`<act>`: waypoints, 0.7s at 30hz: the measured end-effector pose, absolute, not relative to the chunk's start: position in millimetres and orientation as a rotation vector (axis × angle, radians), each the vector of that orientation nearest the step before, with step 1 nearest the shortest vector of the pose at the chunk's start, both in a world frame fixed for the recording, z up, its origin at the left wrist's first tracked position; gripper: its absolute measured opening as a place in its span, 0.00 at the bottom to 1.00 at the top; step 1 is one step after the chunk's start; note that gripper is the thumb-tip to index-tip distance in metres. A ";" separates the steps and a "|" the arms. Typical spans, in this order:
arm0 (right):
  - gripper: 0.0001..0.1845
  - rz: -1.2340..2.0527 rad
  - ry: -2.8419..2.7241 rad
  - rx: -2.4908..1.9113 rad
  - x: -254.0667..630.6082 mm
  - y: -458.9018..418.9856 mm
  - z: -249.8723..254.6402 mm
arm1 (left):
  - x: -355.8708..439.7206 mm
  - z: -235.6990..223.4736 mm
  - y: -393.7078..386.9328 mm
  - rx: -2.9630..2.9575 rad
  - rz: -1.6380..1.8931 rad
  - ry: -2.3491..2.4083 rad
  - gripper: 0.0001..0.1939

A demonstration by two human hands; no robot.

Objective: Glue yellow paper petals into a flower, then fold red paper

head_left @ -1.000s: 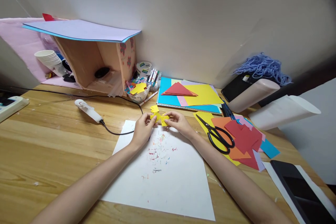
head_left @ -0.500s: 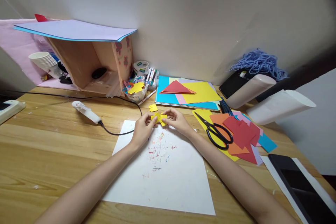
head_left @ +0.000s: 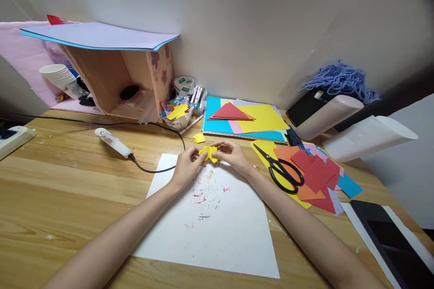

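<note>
Between my two hands is a small piece of folded yellow paper, held over the far edge of a marked white sheet. My left hand pinches its left side with thumb and fingers. On the right side, my right hand grips it the same way. Fingertips cover part of the paper, so its full shape is hidden. Just beyond my left hand lies a yellow paper scrap on the wooden table.
Right of my arm, black-handled scissors rest on coloured paper pieces. A glue gun with a black cord lies left. Behind are a tub of scraps, stacked coloured sheets and a cardboard box. A black phone-like slab lies front right.
My hands have come closer together, and the yellow pieces that stood slightly apart at the middle now meet. The view has shifted slightly.
</note>
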State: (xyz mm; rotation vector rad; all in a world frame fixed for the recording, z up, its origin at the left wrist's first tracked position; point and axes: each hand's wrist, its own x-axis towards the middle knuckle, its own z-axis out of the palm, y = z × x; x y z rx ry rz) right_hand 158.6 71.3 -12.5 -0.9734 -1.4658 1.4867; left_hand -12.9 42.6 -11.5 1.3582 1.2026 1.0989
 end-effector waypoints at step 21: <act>0.17 1.429 -1.446 -0.959 159.0 73.0 -15.7 | -13.7 -13.6 44.7 1.316 1.036 1.173 0.15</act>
